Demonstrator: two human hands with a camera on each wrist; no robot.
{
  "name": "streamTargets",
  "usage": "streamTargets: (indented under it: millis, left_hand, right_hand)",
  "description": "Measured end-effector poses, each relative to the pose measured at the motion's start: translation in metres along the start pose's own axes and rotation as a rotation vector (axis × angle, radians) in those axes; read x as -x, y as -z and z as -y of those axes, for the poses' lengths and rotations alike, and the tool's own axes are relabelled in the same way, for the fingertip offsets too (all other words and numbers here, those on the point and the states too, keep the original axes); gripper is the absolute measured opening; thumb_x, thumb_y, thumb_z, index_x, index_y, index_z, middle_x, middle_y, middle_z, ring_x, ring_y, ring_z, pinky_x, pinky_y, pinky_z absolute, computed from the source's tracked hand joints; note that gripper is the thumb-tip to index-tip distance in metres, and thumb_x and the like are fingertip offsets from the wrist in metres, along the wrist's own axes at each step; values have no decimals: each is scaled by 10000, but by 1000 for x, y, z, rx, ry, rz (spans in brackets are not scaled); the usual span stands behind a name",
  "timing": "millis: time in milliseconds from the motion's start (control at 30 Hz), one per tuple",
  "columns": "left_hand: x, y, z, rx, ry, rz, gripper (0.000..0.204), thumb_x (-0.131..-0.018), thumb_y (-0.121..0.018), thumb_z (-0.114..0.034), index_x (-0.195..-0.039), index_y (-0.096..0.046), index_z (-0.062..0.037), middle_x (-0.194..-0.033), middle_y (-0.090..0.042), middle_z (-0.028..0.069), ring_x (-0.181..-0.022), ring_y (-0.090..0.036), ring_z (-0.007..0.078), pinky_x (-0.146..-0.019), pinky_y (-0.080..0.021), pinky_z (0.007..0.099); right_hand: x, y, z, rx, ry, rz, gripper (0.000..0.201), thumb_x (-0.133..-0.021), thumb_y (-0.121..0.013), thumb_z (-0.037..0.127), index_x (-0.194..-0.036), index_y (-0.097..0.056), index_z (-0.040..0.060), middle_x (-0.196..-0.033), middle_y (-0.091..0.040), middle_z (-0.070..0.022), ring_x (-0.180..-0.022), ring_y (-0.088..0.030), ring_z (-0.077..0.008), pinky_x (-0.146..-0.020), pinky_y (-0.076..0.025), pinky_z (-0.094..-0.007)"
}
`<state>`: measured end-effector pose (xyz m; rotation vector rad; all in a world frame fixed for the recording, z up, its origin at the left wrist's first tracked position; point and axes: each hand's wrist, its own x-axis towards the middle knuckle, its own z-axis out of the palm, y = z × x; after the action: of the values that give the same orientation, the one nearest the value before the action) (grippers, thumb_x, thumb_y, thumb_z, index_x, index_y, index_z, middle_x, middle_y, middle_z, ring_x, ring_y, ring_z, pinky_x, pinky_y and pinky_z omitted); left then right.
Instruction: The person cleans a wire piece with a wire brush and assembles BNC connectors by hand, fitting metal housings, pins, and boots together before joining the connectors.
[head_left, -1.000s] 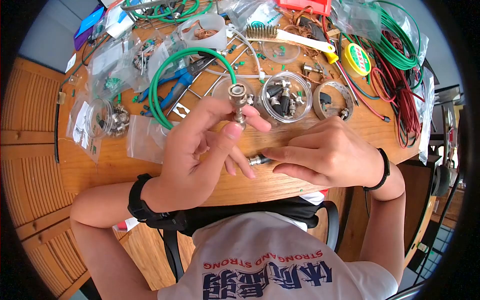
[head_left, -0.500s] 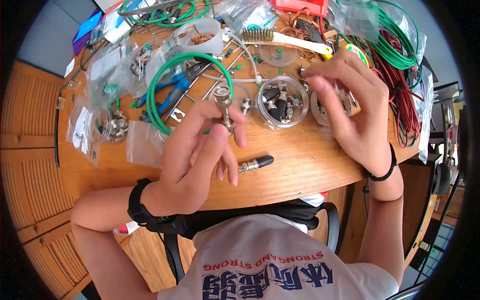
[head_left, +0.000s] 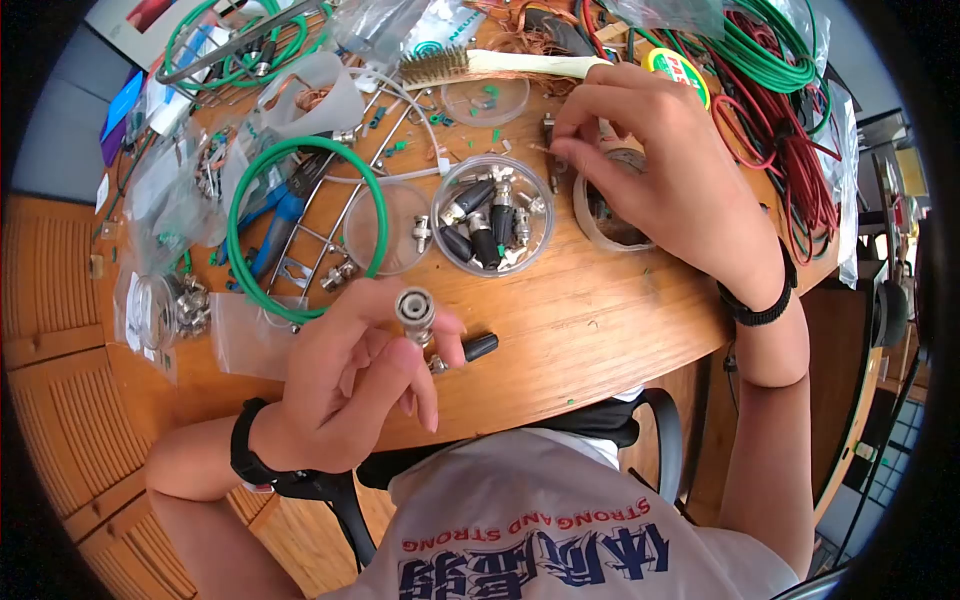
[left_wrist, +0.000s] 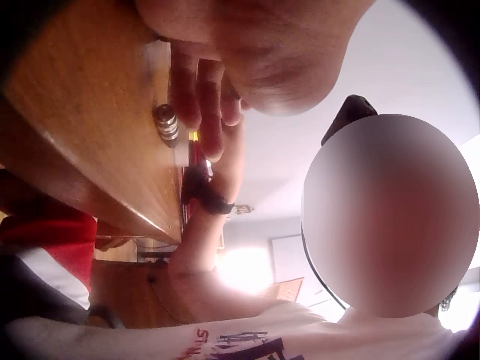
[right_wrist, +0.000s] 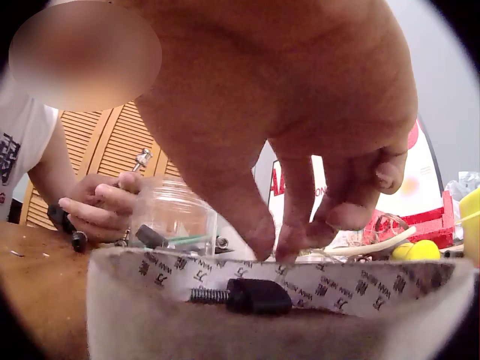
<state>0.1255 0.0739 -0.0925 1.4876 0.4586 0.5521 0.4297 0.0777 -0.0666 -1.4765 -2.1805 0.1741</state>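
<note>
My left hand (head_left: 345, 375) pinches a silver connector (head_left: 415, 308) between thumb and index finger, its round end up. Beside its other fingers, a connector with a black boot (head_left: 481, 347) lies on the table; its metal part shows near the fingers in the left wrist view (left_wrist: 166, 126). Over the tape ring (head_left: 585, 225), my right hand (head_left: 665, 165) reaches with bent fingers, thumb and fingertips at a small metal piece (head_left: 551, 128). Whether they grip it is hidden. Inside the ring in the right wrist view is a black-capped screw piece (right_wrist: 259, 297).
A clear round tub (head_left: 546, 225) of connectors stands between the hands. Left of it are a flat clear lid (head_left: 362, 235), a green cable loop (head_left: 235, 220) and blue-handled pliers (head_left: 287, 207). A wire brush (head_left: 520, 65) and red cables (head_left: 800, 200) lie farther back.
The head view has shifted, moving the table items left and down. My right hand has left the black-booted connector and reached to the small metal piece. My left hand still holds its connector.
</note>
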Motion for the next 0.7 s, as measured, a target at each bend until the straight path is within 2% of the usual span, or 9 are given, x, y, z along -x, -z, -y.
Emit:
streamTargets:
  millis: [100,167,267,433,567,633,700]
  left_hand:
    - [3,5,1,34,40,42,224,-1125,-391,-169,-1239,-426,20,-1010,-620,212,-600,-710,213,-502,-547,265]
    - [4,2,0,84,24,52,229,-1124,-404,-173,-1226,-432,30,-1009,-621,219,-601,-710,220,-499,-560,278]
    - [3,2,3,129,0,74,243,-1121,-428,-182,-1198,-452,47,-1010,-621,232,-604,-711,235,-494,-582,300]
    - [2,2,4,113,-1,94,253,-1121,-435,-181,-1162,-494,61,-1014,-621,233,-608,-702,232,-486,-589,304]
    - [3,3,4,124,-2,52,279,-1113,-475,-208,-1170,-498,64,-959,-633,202,-603,-682,210,-487,-587,305]
    - [5,4,3,151,10,47,293,-1109,-492,-220,-1173,-499,66,-938,-636,189,-601,-675,204,-488,-587,305]
    - [8,3,3,126,-1,-30,342,-1100,-525,-273,-1164,-520,63,-904,-640,164,-584,-670,206,-471,-562,296]
  right_hand:
    - [0,0,-2,-17,-32,-93,120,-815,-771,16,-881,-682,-31,-829,-665,-156,-804,-674,-339,-747,-532,-427]
    - [2,0,-2,-44,-61,-54,149,-829,-782,-13,-944,-688,-3,-860,-643,-91,-766,-628,-217,-702,-482,-349]
    - [2,-2,-3,-92,-115,4,156,-829,-786,-8,-952,-691,-6,-860,-643,-89,-766,-624,-209,-707,-484,-348]
    - [1,-5,-6,-69,-83,-21,138,-845,-764,-17,-947,-671,-14,-861,-637,-95,-783,-630,-216,-719,-483,-345]
    - [-1,-5,-5,18,-48,-118,118,-867,-733,-31,-947,-647,-19,-885,-636,-109,-823,-632,-255,-738,-484,-346]
    - [-1,-3,-4,53,-58,-113,114,-870,-727,-34,-951,-650,-15,-894,-637,-110,-832,-629,-269,-749,-489,-355]
    - [-2,-2,-3,89,-67,-109,110,-873,-720,-37,-956,-653,-10,-903,-638,-110,-840,-626,-283,-761,-493,-364]
